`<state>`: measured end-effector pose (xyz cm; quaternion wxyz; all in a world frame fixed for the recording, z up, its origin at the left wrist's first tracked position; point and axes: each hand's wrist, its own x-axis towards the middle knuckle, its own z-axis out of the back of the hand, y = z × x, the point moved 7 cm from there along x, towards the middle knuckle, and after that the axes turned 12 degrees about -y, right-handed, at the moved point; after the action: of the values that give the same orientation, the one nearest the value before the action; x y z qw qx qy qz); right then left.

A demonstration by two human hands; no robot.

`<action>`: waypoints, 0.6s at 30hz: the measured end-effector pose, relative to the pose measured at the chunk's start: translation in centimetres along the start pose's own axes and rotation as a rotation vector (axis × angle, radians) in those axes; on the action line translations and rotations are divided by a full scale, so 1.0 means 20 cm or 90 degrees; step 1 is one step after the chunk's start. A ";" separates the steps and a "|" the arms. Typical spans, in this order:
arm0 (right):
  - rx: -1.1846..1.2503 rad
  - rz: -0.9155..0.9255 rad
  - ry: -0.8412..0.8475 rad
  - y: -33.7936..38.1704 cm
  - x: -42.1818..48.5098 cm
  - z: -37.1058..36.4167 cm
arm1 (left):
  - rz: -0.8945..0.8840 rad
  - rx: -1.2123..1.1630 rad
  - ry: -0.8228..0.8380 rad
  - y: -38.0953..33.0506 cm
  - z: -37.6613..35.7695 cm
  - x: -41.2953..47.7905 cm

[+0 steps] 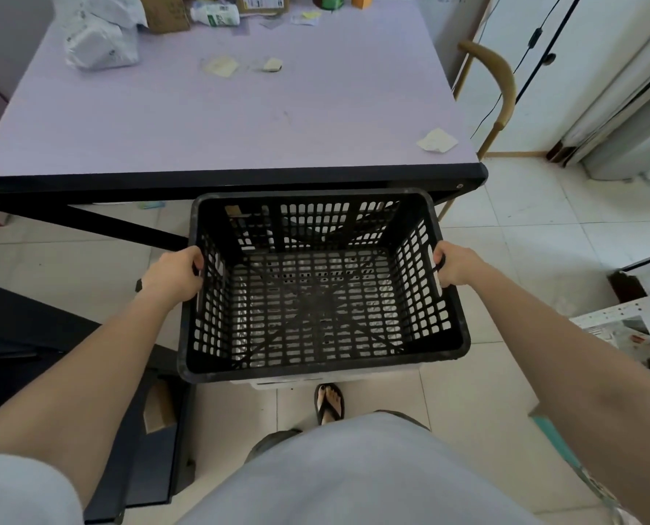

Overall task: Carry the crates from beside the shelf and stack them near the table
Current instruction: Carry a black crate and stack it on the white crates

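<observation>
An empty black slotted plastic crate (316,297) hangs in front of me, its far end under the near edge of the lilac table (221,119). My left hand (175,276) grips the handle slot in its left wall. My right hand (454,265) grips the handle slot in its right wall. A pale object (297,382) shows just under the crate's near edge; I cannot tell what it is. Through the slots I see more lattice beneath the crate floor.
The table carries bags (100,43), boxes (164,11), a bottle (215,13) and paper scraps at its far end. A wooden chair (501,89) stands at the table's right. Dark furniture (31,354) is at my left, a white perforated shelf (626,316) at my right. White tiled floor (524,240) spreads around.
</observation>
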<state>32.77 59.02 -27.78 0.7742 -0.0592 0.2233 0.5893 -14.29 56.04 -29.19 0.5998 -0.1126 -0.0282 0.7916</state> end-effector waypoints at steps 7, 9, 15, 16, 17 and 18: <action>0.017 -0.026 0.014 0.01 -0.12 -0.01 | 0.023 -0.046 0.041 0.02 -0.03 -0.06; 0.011 -0.029 0.016 0.02 -0.18 -0.01 | 0.027 -0.065 0.039 0.02 -0.03 -0.11; -0.059 -0.026 0.000 -0.01 -0.37 -0.07 | 0.012 -0.043 0.014 0.04 -0.06 -0.24; -0.071 -0.026 -0.003 -0.02 -0.39 -0.08 | 0.011 -0.043 0.003 0.04 -0.07 -0.25; -0.082 -0.020 -0.011 -0.03 -0.40 -0.09 | 0.006 -0.045 -0.008 0.04 -0.07 -0.26; -0.088 -0.013 -0.021 -0.03 -0.41 -0.09 | 0.000 -0.044 -0.015 0.03 -0.07 -0.26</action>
<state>31.23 50.97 -26.19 0.7779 -0.1051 0.1690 0.5960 -13.21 50.70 -29.99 0.5951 -0.1240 -0.0629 0.7916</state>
